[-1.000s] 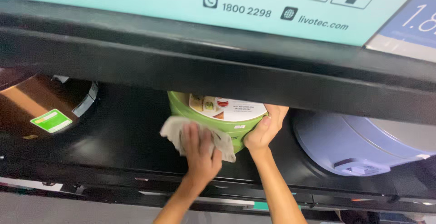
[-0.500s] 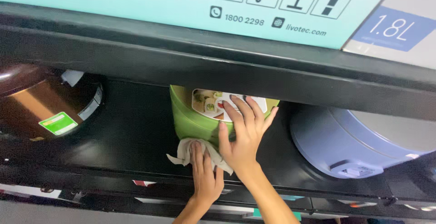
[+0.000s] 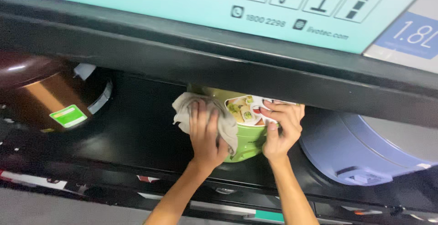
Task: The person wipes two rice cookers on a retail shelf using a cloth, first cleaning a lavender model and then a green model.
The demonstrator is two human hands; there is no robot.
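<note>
A pale teal carton (image 3: 137,6) bearing printed handling pictograms was observed across the top of the view, resting on a black shelf edge (image 3: 182,56). Below it, a dark shelf surface (image 3: 137,129) was seen holding three cookers. A blue-grey cooker (image 3: 365,152) was recorded at the right, partly cut off by the shelf edge above. A brown cooker (image 3: 41,97) with a green sticker was noted at the left, well apart from the others. Between them, a green cooker (image 3: 248,138) with a pictured label on its lid was located, tucked under the shelf edge and just beside the blue-grey one.

A grey cloth (image 3: 191,108) was seen draped over the green cooker's left side. The left hand (image 3: 205,136) was laid flat on the cloth, fingers extended and pressed against it. The right hand (image 3: 280,131) was curled around the cooker's right side, fingers across the lid label. Whether the thumb was bearing on the cooker's front could not be determined with certainty from this angle.
</note>
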